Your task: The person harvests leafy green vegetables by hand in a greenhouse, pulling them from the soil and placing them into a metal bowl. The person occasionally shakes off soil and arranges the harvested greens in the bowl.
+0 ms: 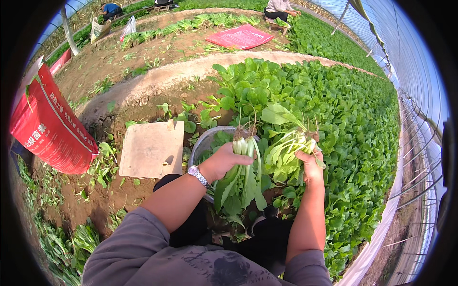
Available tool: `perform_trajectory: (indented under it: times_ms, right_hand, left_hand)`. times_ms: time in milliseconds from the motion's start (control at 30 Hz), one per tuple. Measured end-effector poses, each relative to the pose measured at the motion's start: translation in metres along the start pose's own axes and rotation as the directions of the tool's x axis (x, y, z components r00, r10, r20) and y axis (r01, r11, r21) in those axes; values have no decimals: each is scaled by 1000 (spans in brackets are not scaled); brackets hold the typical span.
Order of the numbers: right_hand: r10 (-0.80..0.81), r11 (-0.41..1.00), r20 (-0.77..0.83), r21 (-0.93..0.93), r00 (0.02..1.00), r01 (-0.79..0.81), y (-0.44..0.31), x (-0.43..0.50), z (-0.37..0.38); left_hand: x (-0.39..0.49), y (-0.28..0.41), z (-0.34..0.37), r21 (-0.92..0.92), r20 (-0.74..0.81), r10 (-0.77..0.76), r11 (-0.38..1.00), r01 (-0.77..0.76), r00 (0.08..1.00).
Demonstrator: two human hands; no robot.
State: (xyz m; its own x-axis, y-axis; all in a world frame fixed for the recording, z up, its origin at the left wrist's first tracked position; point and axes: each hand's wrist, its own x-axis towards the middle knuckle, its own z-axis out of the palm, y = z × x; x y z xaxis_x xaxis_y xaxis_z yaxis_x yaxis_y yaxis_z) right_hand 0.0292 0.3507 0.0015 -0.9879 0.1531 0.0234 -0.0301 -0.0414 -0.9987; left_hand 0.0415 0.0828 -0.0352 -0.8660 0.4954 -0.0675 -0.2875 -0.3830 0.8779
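Observation:
My left hand (229, 161), with a metal watch (198, 176) on its wrist, grips a bunch of leafy greens (247, 178) by the pale stems, roots up and leaves hanging down. My right hand (309, 161) holds another bunch of greens (286, 150) near its roots, the leaves spreading to the left. Behind and below my left hand is a round grey tub (196, 148) with green leaves in it. Both bunches have soil on their thin roots, and the two hands are apart.
A square board (152, 150) lies left of the tub, near an upright red sack (53, 121). Dense leafy plants (343, 143) grow on the right. Beyond a soil ridge (150, 78) lie a red sheet (239, 36) and a row of greens (186, 25). Other people (279, 9) sit farther off.

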Motion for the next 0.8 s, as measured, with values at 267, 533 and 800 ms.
perform_trajectory:
  times_ms: [267, 533, 800]
  right_hand:
    - [-22, 999, 71, 26, 997, 20, 1, -4, 34]
    - [51, 969, 218, 224, 975, -101, -7, -13, 39]
    - [93, 987, 229, 107, 969, -120, -11, -4, 10]
  left_hand:
    - [9, 5, 24, 13, 285, 73, 997, -80, 956]
    - [30, -13, 26, 45, 252, 106, 992, -121, 962]
    - [20, 6, 30, 3, 241, 81, 996, -84, 967]
